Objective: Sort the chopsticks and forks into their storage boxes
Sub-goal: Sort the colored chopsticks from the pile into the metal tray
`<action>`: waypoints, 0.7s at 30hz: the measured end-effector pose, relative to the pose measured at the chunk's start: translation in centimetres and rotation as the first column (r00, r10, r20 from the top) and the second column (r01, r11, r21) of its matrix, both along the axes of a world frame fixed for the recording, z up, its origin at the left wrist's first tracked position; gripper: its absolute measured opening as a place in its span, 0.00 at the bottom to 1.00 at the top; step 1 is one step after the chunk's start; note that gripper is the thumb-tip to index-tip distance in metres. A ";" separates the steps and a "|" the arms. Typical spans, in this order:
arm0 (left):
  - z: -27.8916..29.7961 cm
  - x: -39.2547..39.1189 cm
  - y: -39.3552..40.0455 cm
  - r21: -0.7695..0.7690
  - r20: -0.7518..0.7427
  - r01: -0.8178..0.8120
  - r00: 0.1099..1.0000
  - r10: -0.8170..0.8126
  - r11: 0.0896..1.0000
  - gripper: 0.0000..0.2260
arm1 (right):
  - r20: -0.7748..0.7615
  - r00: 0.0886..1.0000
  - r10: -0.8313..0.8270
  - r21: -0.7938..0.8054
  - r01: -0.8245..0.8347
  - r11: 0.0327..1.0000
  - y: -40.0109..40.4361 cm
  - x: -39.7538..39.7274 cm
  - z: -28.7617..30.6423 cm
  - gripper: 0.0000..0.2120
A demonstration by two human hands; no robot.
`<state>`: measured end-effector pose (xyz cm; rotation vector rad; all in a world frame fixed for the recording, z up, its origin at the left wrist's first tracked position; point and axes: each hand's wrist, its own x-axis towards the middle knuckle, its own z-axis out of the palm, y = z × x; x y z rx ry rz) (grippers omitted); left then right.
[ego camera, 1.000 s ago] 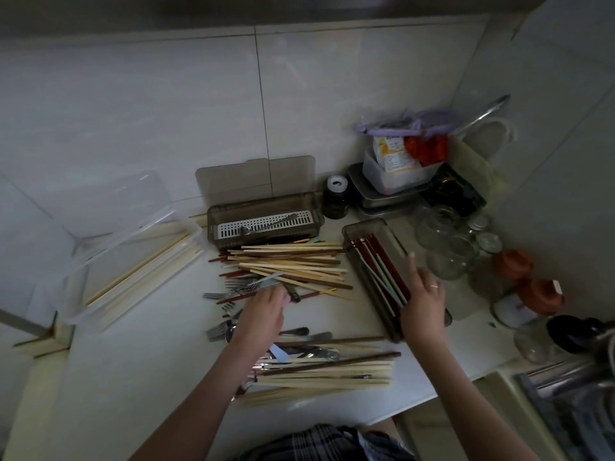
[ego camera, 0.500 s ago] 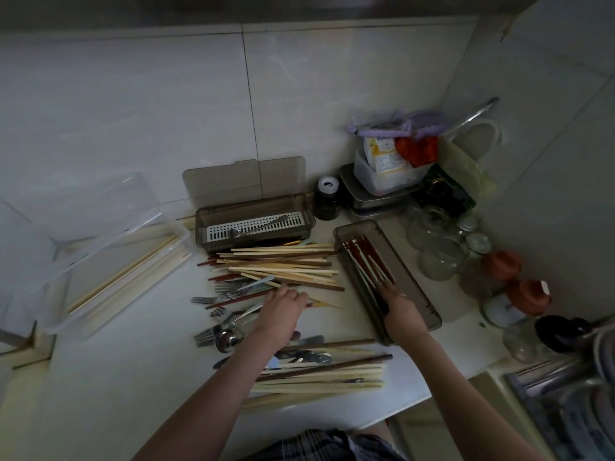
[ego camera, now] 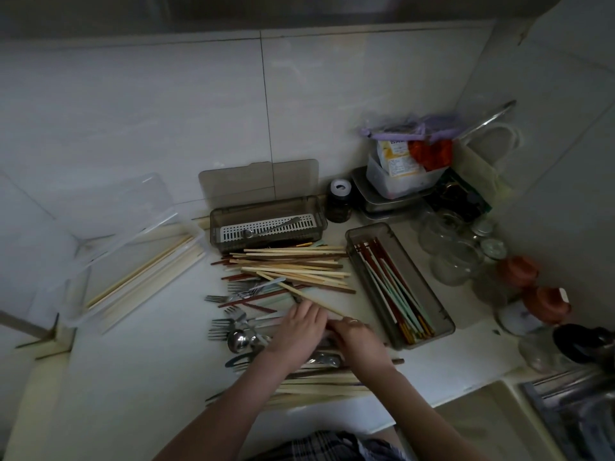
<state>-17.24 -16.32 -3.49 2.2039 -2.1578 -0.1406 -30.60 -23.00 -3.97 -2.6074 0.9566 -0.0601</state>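
My left hand (ego camera: 301,326) and my right hand (ego camera: 357,339) meet fingertip to fingertip over the mixed cutlery on the counter. Both have their fingers curled down into the pile, and what they grip is hidden. A light chopstick (ego camera: 299,294) slants from the pile to the gap between them. Loose wooden and red chopsticks (ego camera: 293,264) lie fanned out behind my hands. Forks (ego camera: 223,324) and a spoon (ego camera: 238,339) lie to the left. More light chopsticks (ego camera: 316,389) lie under my forearms. The grey box (ego camera: 432,307) on the right holds coloured chopsticks.
At the back stands a grey box (ego camera: 319,217) with a white perforated insert and one spoon, its lid up. A clear box (ego camera: 76,314) with light chopsticks sits at the left. Glass jars (ego camera: 456,257), stacked containers and brown lids crowd the right corner. The sink (ego camera: 572,414) is at the lower right.
My right hand has come out of the right-hand box and moved left to meet my left hand over the pile. My left hand has shifted slightly right.
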 end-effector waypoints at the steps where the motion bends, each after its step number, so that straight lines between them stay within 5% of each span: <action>1: 0.0 0.1 0.1 -0.006 -0.023 -0.006 1.000 0.006 1.000 0.14 | 0.004 1.000 -0.008 0.002 0.008 1.000 -0.2 -0.1 0.1 0.14; 10: -1.2 4.8 1.7 -0.103 -0.203 -0.330 0.931 0.305 0.938 0.17 | 0.121 0.976 -0.180 -0.356 0.212 0.910 -5.0 -4.3 3.6 0.22; 15: -2.2 6.6 2.5 -0.041 -0.165 -0.369 0.919 0.358 0.928 0.11 | 0.164 0.853 -0.495 -0.159 0.518 0.841 -6.4 -5.9 5.0 0.30; 21: -2.4 6.6 2.7 -0.059 -0.184 -0.364 0.919 0.349 0.929 0.09 | 0.040 0.825 -0.563 -0.028 0.565 0.825 -6.3 -6.2 3.7 0.32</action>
